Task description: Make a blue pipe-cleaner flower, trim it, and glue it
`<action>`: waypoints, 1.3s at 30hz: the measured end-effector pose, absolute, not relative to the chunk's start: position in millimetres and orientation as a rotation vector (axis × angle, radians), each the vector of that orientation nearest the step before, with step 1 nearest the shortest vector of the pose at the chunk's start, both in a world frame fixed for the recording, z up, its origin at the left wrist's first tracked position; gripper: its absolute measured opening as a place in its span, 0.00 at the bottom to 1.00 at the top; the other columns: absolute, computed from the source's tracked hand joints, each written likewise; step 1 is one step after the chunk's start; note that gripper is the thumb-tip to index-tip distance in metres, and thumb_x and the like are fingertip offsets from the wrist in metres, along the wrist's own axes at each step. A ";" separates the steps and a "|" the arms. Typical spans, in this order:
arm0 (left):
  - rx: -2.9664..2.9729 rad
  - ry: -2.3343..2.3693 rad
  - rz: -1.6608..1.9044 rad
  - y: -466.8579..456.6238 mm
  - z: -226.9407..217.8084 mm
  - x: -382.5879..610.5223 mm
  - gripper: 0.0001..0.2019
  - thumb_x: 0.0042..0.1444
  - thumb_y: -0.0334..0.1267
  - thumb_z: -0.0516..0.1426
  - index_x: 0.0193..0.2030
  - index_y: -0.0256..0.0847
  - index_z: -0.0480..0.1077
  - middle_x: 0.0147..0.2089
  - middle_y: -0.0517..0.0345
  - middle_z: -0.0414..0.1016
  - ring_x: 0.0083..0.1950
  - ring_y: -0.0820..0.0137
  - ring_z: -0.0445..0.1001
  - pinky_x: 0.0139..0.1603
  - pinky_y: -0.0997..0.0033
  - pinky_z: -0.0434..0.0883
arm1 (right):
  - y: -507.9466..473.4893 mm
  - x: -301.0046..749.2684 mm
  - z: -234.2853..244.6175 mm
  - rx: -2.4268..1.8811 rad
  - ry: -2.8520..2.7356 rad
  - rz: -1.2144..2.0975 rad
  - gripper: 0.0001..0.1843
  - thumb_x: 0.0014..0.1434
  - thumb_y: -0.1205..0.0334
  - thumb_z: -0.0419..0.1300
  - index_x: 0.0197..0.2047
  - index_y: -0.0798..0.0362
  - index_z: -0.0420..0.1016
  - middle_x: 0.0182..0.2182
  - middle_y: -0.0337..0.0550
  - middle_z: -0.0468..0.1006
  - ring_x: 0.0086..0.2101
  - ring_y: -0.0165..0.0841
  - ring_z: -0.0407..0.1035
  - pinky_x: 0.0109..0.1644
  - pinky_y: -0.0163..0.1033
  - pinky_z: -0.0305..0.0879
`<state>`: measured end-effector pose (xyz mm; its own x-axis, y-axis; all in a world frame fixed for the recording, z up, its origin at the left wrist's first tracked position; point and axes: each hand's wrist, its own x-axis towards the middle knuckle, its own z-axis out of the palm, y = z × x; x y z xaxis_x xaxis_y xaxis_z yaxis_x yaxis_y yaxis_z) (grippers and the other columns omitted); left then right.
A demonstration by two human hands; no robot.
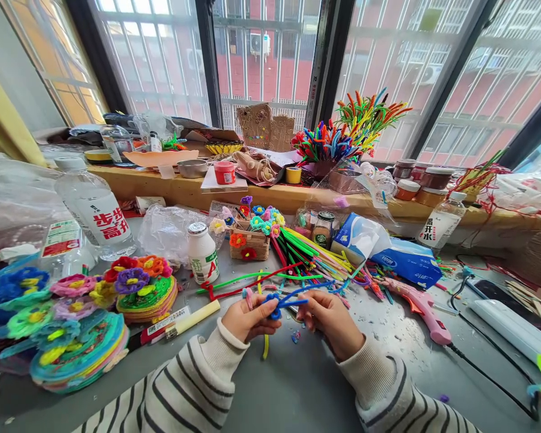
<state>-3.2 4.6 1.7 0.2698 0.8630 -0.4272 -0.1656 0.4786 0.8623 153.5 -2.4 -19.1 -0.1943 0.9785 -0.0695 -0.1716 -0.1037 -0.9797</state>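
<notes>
My left hand (255,317) pinches the looped, twisted end of a blue pipe cleaner (276,305). With thumb and fingers closed, my right hand (331,319) grips a straight length of the same pipe cleaner. Both hands are held above the grey table (293,397). Beyond them lie a green pipe cleaner (247,276) and a bent red pipe cleaner (256,281). A yellow pipe cleaner (265,347) shows just below my left hand. Small blue and pink scraps (296,337) lie between my wrists.
Pipe-cleaner flowers (72,294) crowd the left side. A white bottle (202,254) and a flower-filled woven basket (249,243) stand ahead, beside loose pipe cleaners (311,252). At right are a pink hot glue gun (419,307), its cord, and a blue tissue pack (406,260).
</notes>
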 end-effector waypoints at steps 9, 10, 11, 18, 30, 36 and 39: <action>0.763 1.064 0.737 5.7 0.1 -3.2 0.13 0.31 0.38 0.60 0.23 0.35 0.63 0.20 0.60 0.70 0.23 0.72 0.71 0.22 0.77 0.66 | -7.4 149.0 -12.7 -0.938 -1.299 1.341 0.08 0.43 0.59 0.57 0.27 0.56 0.67 0.17 0.34 0.65 0.17 0.22 0.58 0.19 0.29 0.56; 0.788 1.054 0.733 5.3 -1.5 -2.6 0.13 0.30 0.39 0.60 0.22 0.35 0.62 0.19 0.60 0.70 0.23 0.72 0.71 0.23 0.77 0.65 | -6.9 148.9 -13.3 -0.920 -1.267 1.358 0.08 0.44 0.59 0.57 0.26 0.56 0.67 0.17 0.34 0.64 0.17 0.22 0.57 0.19 0.29 0.56; 0.819 1.045 0.733 5.0 -2.9 -2.0 0.14 0.29 0.40 0.61 0.20 0.35 0.62 0.19 0.60 0.70 0.22 0.72 0.70 0.23 0.76 0.65 | -6.3 149.0 -14.0 -0.902 -1.241 1.373 0.08 0.44 0.59 0.56 0.26 0.56 0.67 0.16 0.33 0.64 0.17 0.22 0.57 0.19 0.29 0.55; 0.917 1.053 0.711 4.2 -7.3 -0.1 0.15 0.25 0.43 0.61 0.18 0.33 0.64 0.14 0.61 0.68 0.19 0.75 0.68 0.20 0.77 0.62 | -7.2 147.4 -19.0 -0.814 -1.087 1.482 0.08 0.46 0.60 0.56 0.25 0.57 0.70 0.15 0.34 0.65 0.18 0.21 0.57 0.22 0.28 0.54; 0.895 1.026 0.632 3.2 -8.2 0.4 0.15 0.26 0.42 0.61 0.22 0.33 0.68 0.13 0.63 0.67 0.18 0.75 0.67 0.21 0.77 0.63 | -8.7 142.2 -16.3 -0.816 -1.003 1.573 0.13 0.41 0.58 0.59 0.25 0.55 0.60 0.17 0.34 0.68 0.15 0.22 0.60 0.19 0.28 0.55; 0.819 1.010 0.647 4.3 -9.4 -0.4 0.14 0.27 0.40 0.61 0.23 0.33 0.69 0.18 0.59 0.71 0.22 0.73 0.70 0.24 0.76 0.65 | -9.7 143.7 -15.3 -0.896 -1.120 1.366 0.12 0.41 0.59 0.59 0.23 0.55 0.59 0.17 0.32 0.66 0.17 0.23 0.62 0.21 0.30 0.58; 0.749 1.029 0.700 6.5 -9.2 -1.9 0.13 0.27 0.37 0.62 0.24 0.34 0.69 0.20 0.58 0.72 0.25 0.73 0.71 0.27 0.77 0.66 | -10.3 144.3 -17.7 -0.945 -1.169 1.253 0.10 0.42 0.60 0.58 0.25 0.54 0.59 0.20 0.34 0.66 0.21 0.25 0.64 0.25 0.31 0.61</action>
